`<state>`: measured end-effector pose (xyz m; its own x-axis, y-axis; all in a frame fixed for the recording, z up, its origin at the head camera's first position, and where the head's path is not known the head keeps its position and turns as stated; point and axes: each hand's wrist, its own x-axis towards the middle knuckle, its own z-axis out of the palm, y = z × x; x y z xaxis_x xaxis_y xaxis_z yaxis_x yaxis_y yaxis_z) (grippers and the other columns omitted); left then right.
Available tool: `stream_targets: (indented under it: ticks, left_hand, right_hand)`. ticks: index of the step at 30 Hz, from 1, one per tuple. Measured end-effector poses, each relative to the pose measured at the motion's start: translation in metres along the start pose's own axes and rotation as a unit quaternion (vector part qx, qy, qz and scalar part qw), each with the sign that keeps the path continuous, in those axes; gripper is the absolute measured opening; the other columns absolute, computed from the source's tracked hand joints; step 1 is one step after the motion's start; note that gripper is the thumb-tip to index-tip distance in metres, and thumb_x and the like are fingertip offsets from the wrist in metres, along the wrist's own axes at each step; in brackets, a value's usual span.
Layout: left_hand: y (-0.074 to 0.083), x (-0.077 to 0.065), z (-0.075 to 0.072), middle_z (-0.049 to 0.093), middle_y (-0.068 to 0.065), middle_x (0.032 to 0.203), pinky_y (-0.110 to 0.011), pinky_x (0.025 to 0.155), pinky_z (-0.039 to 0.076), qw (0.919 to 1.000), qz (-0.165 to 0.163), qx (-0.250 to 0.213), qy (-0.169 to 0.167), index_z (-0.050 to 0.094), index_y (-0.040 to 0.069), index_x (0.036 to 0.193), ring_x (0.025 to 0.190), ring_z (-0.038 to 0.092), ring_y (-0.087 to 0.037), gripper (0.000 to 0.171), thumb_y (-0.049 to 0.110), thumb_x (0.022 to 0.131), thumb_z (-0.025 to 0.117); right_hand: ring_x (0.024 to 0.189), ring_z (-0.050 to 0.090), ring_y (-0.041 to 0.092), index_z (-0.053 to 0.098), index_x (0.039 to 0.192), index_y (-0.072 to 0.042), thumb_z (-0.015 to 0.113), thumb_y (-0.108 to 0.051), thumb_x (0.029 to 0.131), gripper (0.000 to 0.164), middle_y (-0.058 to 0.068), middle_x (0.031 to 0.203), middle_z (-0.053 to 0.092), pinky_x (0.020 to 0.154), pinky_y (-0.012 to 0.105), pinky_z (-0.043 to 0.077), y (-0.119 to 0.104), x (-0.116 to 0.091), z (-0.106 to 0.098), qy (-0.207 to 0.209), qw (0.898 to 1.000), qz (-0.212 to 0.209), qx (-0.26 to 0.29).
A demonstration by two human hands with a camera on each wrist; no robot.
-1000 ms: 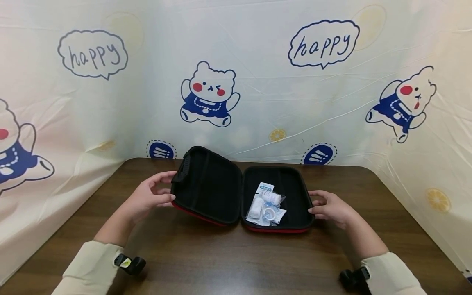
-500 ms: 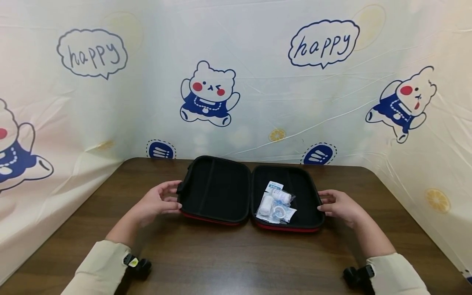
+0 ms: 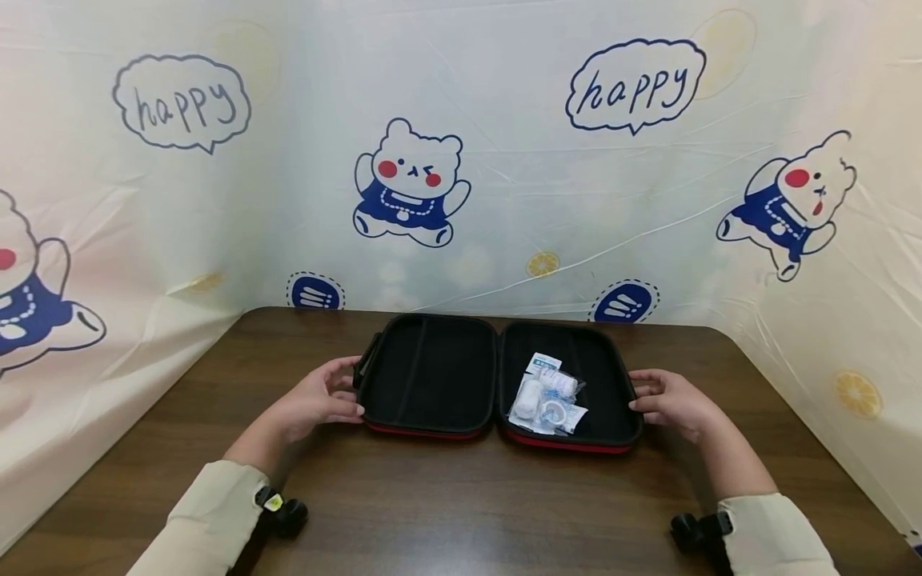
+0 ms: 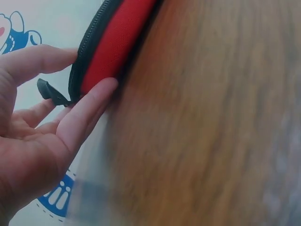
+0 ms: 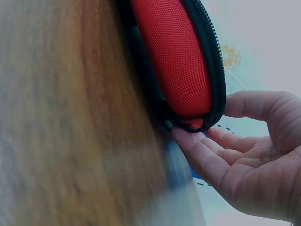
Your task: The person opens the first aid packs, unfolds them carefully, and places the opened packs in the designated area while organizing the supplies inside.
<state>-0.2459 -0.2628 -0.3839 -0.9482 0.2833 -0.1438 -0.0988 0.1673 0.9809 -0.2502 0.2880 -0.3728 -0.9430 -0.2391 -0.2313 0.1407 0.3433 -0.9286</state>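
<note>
The left sleeve (image 3: 198,520) is pale cream, plain and softly creased, ending in a wide, loose cuff. At its cuff end sits a black mount (image 3: 263,494) bearing a small yellow-and-white sticker (image 3: 273,502), with a rounded black housing (image 3: 291,518) jutting out beside it. The left grip (image 3: 317,400) is bare beyond that sleeve. Across from the left sleeve, the right sleeve (image 3: 774,532) matches in colour, its black wrist device (image 3: 687,532) also rounded; the right grip (image 3: 673,406) is bare.

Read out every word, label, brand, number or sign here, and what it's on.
"happy": left cloud on the backdrop.
"happy": right cloud on the backdrop.
"!!!", apparently: blue ovals on the backdrop.
Packet in the case: print too small.
Yellow tag, left wrist: any print unreadable.
</note>
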Motion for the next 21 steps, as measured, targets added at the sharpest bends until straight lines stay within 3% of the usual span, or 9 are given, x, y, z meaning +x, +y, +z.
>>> stream_targets:
  ticks: [8, 12, 14, 17, 21]
  left_hand:
    - [0.003, 0.000, 0.005, 0.045, -0.033, 0.134, -0.041, 0.082, 0.057, 0.9978, 0.012, 0.064, 0.008, 0.022, 0.003, 0.152, 0.108, 0.060, -0.033, 0.093, -0.006, 0.077, 0.077]
    - [0.008, -0.003, 0.006, 0.048, -0.031, 0.134, -0.047, 0.089, 0.053, 0.9890, 0.023, 0.141, 0.038, 0.025, 0.003, 0.151, 0.115, 0.056, -0.038, 0.093, 0.004, 0.076, 0.082]
    - [0.011, -0.004, 0.006, 0.047, -0.030, 0.137, -0.051, 0.095, 0.048, 0.9783, 0.025, 0.196, 0.062, 0.028, 0.004, 0.150, 0.120, 0.052, -0.040, 0.095, 0.012, 0.074, 0.085]
    - [0.014, -0.005, 0.006, 0.044, -0.028, 0.141, -0.058, 0.099, 0.042, 0.9525, 0.033, 0.289, 0.090, 0.034, 0.003, 0.148, 0.125, 0.046, -0.043, 0.097, 0.023, 0.071, 0.089]
    - [0.020, -0.006, 0.008, 0.043, -0.028, 0.142, -0.061, 0.096, 0.043, 0.9176, 0.063, 0.377, 0.109, 0.041, 0.003, 0.145, 0.125, 0.045, -0.047, 0.093, 0.027, 0.069, 0.089]
  right_hand:
    - [0.095, 0.064, 0.020, 0.018, 0.147, 0.013, 0.059, 0.003, 0.091, 0.070, 0.039, 0.133, 0.044, 0.082, 0.037, 0.056, 0.007, -0.001, -0.003, 0.003, 1.000, -0.009, 0.016]
    - [0.094, 0.064, 0.020, 0.017, 0.148, 0.013, 0.059, 0.005, 0.091, 0.071, 0.038, 0.132, 0.045, 0.081, 0.037, 0.057, 0.009, -0.001, -0.003, 0.002, 0.999, -0.010, 0.034]
    - [0.094, 0.064, 0.019, 0.017, 0.148, 0.013, 0.059, 0.004, 0.091, 0.071, 0.038, 0.132, 0.046, 0.081, 0.037, 0.057, 0.009, -0.001, -0.003, 0.001, 0.999, -0.014, 0.037]
    - [0.094, 0.064, 0.019, 0.017, 0.148, 0.012, 0.058, 0.005, 0.091, 0.071, 0.037, 0.131, 0.047, 0.081, 0.037, 0.057, 0.009, -0.001, -0.004, -0.001, 0.999, -0.016, 0.041]
    - [0.094, 0.064, 0.020, 0.016, 0.148, 0.012, 0.058, 0.005, 0.091, 0.071, 0.035, 0.130, 0.049, 0.082, 0.038, 0.056, 0.009, 0.000, -0.004, -0.004, 0.999, -0.015, 0.043]
